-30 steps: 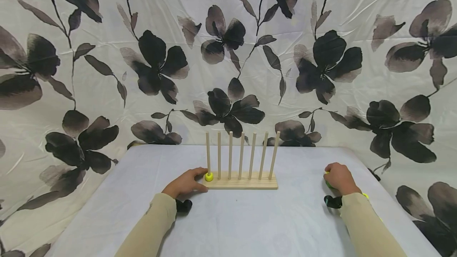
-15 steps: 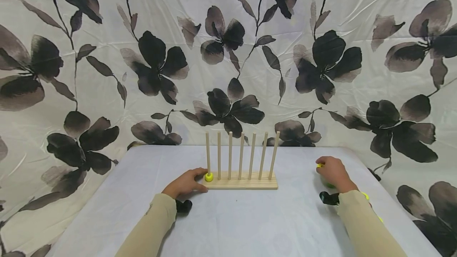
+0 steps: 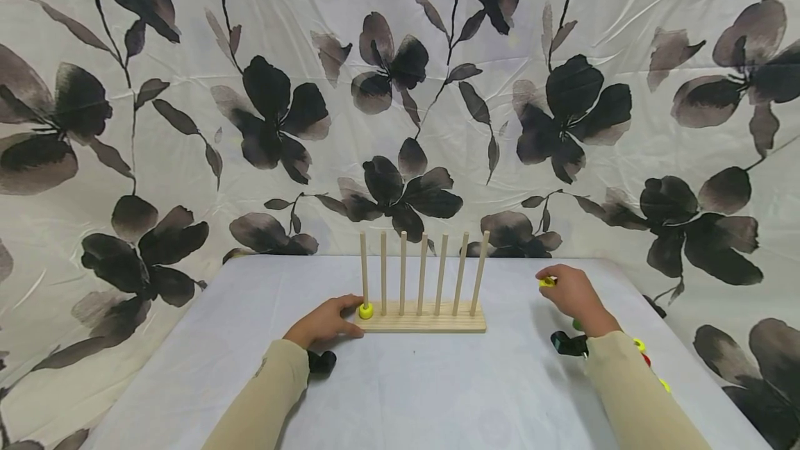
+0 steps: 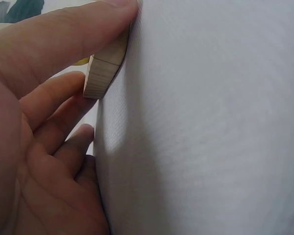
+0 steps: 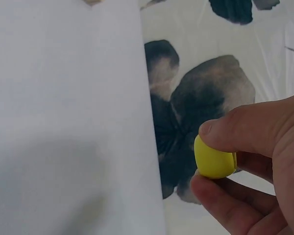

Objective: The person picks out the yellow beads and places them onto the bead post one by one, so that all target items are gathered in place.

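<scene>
A wooden peg stand [image 3: 421, 325] with several upright dowels stands on the white-covered table. A yellow bead [image 3: 366, 311] sits at the foot of its leftmost dowel. My left hand [image 3: 325, 321] grips the left end of the base, thumb at the front and fingers behind; the left wrist view shows the base end [image 4: 105, 73] between them. Over the right part of the table, my raised right hand [image 3: 576, 296] pinches another yellow bead [image 5: 214, 159] between thumb and fingertips. The other dowels carry no beads.
Near the right forearm lie a green bead [image 3: 577, 325], a yellow bead [image 3: 639, 344], a red bead [image 3: 646, 360] and another yellow one, partly hidden by hand and sleeve. A floral cloth [image 3: 400, 123] hangs behind the table's back edge.
My right hand has picked up a yellow bead, lifted it from beside the green one and moved left and away with it. The left hand and the peg stand have stayed put.
</scene>
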Action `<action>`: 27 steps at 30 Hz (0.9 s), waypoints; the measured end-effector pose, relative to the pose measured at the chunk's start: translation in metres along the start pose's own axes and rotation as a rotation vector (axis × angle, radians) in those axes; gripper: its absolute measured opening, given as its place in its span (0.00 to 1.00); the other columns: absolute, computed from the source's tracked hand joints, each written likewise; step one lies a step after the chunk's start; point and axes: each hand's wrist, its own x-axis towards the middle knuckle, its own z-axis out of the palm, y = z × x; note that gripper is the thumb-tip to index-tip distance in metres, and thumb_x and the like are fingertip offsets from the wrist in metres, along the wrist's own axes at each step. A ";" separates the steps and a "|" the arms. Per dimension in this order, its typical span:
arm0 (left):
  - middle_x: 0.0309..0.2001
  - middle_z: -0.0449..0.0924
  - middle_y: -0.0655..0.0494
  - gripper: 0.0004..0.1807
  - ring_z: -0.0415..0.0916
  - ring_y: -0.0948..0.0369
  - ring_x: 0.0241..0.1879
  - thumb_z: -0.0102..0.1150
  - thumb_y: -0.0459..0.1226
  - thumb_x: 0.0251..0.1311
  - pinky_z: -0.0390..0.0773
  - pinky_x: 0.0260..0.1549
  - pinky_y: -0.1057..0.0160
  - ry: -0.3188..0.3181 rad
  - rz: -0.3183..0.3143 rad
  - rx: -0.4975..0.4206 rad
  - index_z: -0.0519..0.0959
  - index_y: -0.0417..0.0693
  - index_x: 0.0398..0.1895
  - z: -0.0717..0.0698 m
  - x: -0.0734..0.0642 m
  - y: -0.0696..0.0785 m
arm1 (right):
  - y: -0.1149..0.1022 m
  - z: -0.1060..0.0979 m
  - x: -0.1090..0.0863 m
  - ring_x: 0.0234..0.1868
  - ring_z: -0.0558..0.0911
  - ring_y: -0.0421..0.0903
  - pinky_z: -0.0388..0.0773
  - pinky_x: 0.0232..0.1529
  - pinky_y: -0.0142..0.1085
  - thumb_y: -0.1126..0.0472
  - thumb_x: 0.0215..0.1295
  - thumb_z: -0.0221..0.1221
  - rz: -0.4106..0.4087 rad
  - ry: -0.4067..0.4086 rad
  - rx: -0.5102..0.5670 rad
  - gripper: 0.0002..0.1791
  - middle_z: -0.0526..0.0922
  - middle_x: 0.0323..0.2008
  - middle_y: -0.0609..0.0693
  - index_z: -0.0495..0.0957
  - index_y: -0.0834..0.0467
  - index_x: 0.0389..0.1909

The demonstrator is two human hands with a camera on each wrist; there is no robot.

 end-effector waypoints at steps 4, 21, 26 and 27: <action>0.73 0.60 0.49 0.45 0.52 0.45 0.74 0.77 0.45 0.42 0.52 0.71 0.37 0.003 -0.003 -0.003 0.69 0.57 0.68 0.001 0.001 0.000 | -0.009 -0.002 -0.002 0.49 0.80 0.58 0.80 0.48 0.51 0.63 0.63 0.59 -0.016 -0.006 0.023 0.19 0.81 0.53 0.63 0.78 0.64 0.54; 0.73 0.60 0.49 0.46 0.52 0.45 0.74 0.77 0.45 0.41 0.52 0.70 0.37 0.007 -0.006 -0.013 0.69 0.56 0.68 0.000 0.001 -0.001 | -0.046 -0.017 -0.012 0.52 0.81 0.60 0.83 0.45 0.48 0.62 0.64 0.58 -0.100 -0.014 0.043 0.17 0.81 0.52 0.60 0.80 0.59 0.53; 0.73 0.60 0.49 0.45 0.51 0.44 0.74 0.77 0.45 0.41 0.52 0.70 0.37 0.008 -0.008 -0.014 0.69 0.57 0.68 0.000 0.001 -0.001 | -0.057 -0.022 -0.016 0.50 0.82 0.58 0.83 0.45 0.50 0.63 0.65 0.56 -0.150 0.000 0.052 0.16 0.81 0.52 0.60 0.80 0.57 0.53; 0.73 0.60 0.48 0.45 0.51 0.44 0.74 0.77 0.45 0.41 0.52 0.70 0.37 0.009 -0.008 -0.013 0.69 0.56 0.68 0.000 0.002 -0.001 | -0.058 -0.023 -0.017 0.50 0.82 0.58 0.83 0.46 0.50 0.63 0.65 0.56 -0.167 0.007 0.057 0.16 0.81 0.52 0.59 0.81 0.56 0.52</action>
